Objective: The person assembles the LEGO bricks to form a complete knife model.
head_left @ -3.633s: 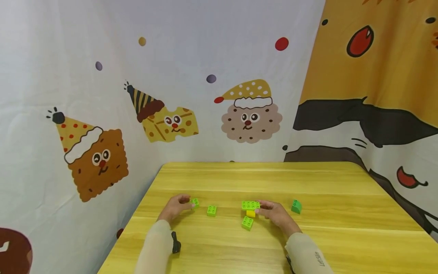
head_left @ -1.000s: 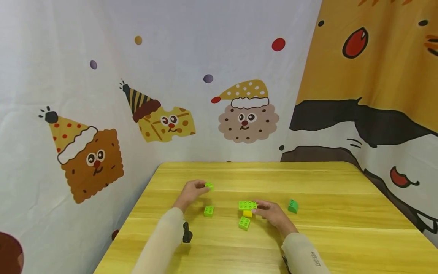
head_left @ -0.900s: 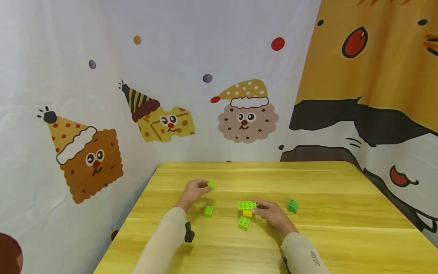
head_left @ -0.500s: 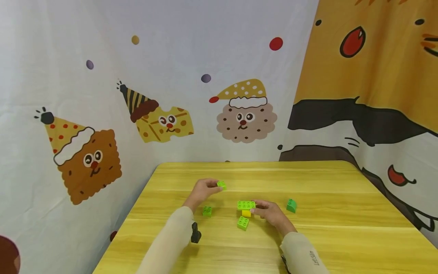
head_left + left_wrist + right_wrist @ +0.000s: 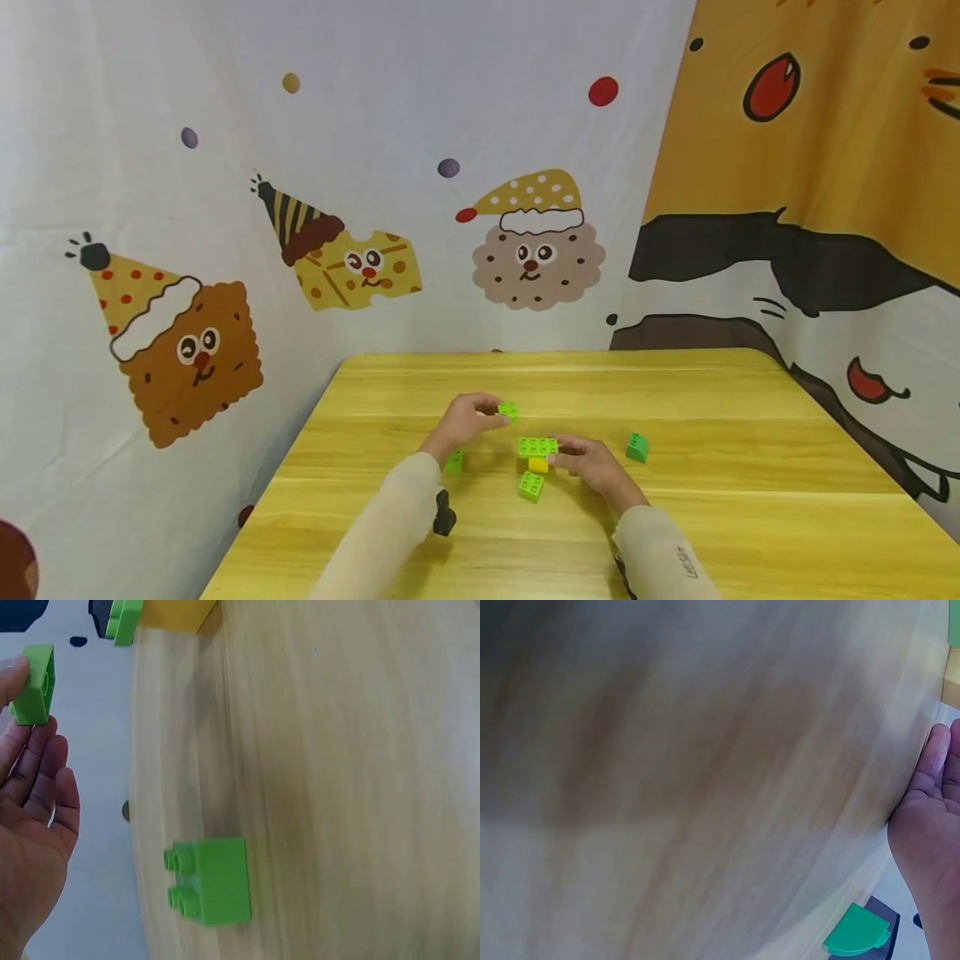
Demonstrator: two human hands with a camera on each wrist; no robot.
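My left hand (image 5: 467, 419) pinches a small light green brick (image 5: 508, 411) between thumb and fingers, above the table and behind the stack; the left wrist view shows this brick (image 5: 36, 686) with its hollow underside. My right hand (image 5: 594, 465) holds the right end of a long light green brick (image 5: 537, 447), which sits over a yellow block (image 5: 537, 465). In the right wrist view part of the right hand (image 5: 930, 814) shows, its fingertips cut off by the edge. Just in front of the stack lies another light green brick (image 5: 531, 486).
Partly behind my left wrist is a light green brick (image 5: 455, 462), seen whole in the left wrist view (image 5: 223, 881). A dark green curved brick (image 5: 637, 447) lies right of my right hand. A printed curtain (image 5: 420, 108) hangs behind the wooden table (image 5: 720, 400).
My left hand has moved from the table's left side rightward, lifting the small green brick to behind the stack. The right hand keeps its hold on the stack. The view has shifted slightly.
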